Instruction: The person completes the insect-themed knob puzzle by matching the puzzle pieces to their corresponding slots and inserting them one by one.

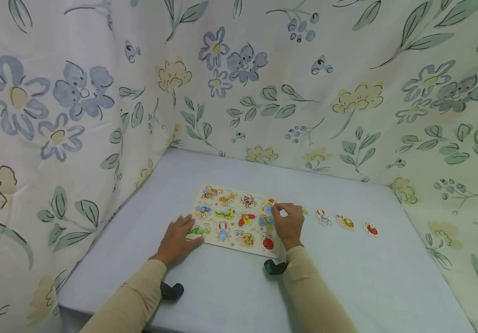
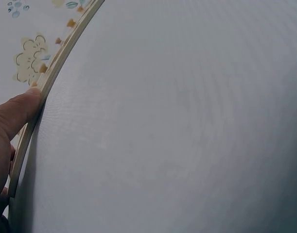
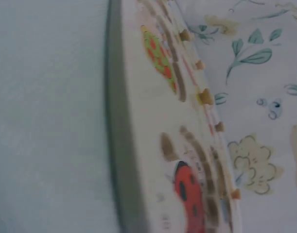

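Note:
A pale wooden puzzle board (image 1: pixel 218 240) with colourful printed insects lies on the table. Over its far right part, my right hand (image 1: pixel 289 226) pinches a butterfly puzzle piece (image 1: pixel 268 203) between thumb and index finger; the hand covers part of it. My left hand (image 1: pixel 177 239) rests at the board's near left corner, its thumb (image 2: pixel 29 99) straight against the edge and the other fingers along the left side. Small peg knobs (image 3: pixel 205 97) rise from the board in the right wrist view, where the right hand itself is out of frame.
To the right of the board is a row of loose pieces: a blue beetle (image 1: pixel 323 218), a spotted yellow bug (image 1: pixel 344 222), a red ladybird (image 1: pixel 371 229) and a green piece (image 1: pixel 305 211) partly behind the right hand. A flowered curtain (image 1: pixel 263 120) surrounds the white table (image 1: pixel 230 286).

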`<control>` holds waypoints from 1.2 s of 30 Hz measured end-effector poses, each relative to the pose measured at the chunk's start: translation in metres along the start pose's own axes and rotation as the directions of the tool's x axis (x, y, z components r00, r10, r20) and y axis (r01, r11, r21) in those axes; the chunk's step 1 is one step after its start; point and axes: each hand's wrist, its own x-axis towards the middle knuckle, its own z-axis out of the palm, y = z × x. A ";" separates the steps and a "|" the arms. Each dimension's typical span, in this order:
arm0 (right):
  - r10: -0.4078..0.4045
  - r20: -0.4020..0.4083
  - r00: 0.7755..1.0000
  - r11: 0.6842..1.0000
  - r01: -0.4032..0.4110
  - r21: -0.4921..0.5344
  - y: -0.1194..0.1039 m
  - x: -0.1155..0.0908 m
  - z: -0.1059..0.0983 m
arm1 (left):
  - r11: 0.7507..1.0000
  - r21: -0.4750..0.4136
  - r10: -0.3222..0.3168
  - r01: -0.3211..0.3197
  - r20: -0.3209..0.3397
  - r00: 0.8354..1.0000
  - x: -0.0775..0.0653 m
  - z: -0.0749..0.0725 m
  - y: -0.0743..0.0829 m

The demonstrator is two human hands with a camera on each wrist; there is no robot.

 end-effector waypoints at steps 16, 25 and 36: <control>0.342 0.270 0.900 0.939 -0.313 -0.146 0.017 -0.017 0.009 | 1.000 0.016 0.016 -0.016 -0.011 1.000 0.000 0.000 0.000; 0.347 0.313 0.884 0.935 -0.302 -0.183 0.015 -0.017 0.009 | 1.000 0.010 0.014 -0.014 -0.013 1.000 0.000 0.001 0.000; 0.310 0.337 0.889 0.947 -0.259 -0.188 0.014 -0.018 0.009 | 1.000 0.009 0.007 -0.007 -0.003 1.000 0.000 0.000 0.001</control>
